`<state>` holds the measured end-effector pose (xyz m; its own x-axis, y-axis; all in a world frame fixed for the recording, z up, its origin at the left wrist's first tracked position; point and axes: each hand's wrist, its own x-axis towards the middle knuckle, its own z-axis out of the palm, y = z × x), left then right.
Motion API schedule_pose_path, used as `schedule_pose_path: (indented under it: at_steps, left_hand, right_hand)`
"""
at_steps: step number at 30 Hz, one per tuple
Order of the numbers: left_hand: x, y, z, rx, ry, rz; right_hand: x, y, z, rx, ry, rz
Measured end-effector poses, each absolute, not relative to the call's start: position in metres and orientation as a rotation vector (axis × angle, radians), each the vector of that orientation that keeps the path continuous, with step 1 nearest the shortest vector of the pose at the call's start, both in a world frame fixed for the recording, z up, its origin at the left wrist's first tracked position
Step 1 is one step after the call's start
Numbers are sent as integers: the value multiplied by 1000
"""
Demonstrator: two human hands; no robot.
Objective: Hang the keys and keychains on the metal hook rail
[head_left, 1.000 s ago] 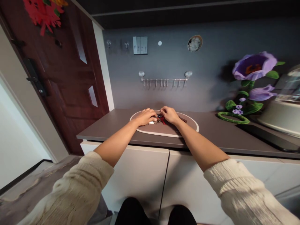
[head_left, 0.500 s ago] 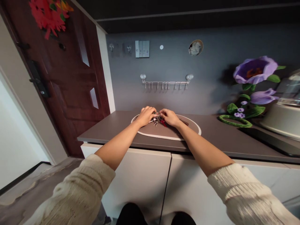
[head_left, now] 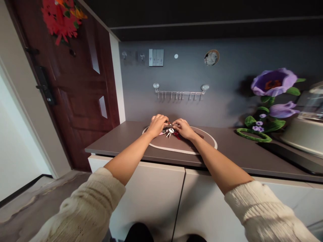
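Note:
A bunch of keys (head_left: 170, 131) with a red tassel-like piece (head_left: 177, 135) lies over the oval mat (head_left: 181, 149), between my two hands. My left hand (head_left: 158, 123) is closed, its fingertips at the left of the bunch, beside a small pink piece (head_left: 162, 133). From the other side my right hand (head_left: 183, 127) pinches at the top right of the bunch. Small parts between the fingertips are too tiny to name. A dark brown item (head_left: 198, 134) is partly hidden behind my right wrist.
A clear hook rack (head_left: 179, 92) is fixed to the grey wall behind the counter (head_left: 113, 137). Purple plush flowers (head_left: 275, 82) stand at the right beside a cream-based appliance (head_left: 305, 131) and a dark flat tray (head_left: 285, 156). A red-brown door (head_left: 75, 107) is at the left.
The view has tilted up slightly, so everything sits a little lower. The fingertips have shifted slightly around the bunch, and the keys show more brightly below them.

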<state>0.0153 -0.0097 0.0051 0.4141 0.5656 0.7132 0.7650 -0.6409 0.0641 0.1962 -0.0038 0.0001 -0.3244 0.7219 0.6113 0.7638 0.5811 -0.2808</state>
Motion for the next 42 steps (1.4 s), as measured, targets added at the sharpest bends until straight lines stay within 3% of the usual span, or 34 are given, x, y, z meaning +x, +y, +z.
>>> schedule_pose_path:
  at_steps: [10, 26, 42]
  left_hand:
    - [14, -10, 6, -2255, -1314, -1135]
    - [21, -15, 5, -2571, -1205, -1217]
    - [26, -16, 9, -2849, -1172, -1843]
  right_hand:
    - [194, 4, -2, -1033, -1855, 397]
    - [192, -5, 8, -828, -1586, 492]
    - [183, -16, 10, -816, -1586, 692]
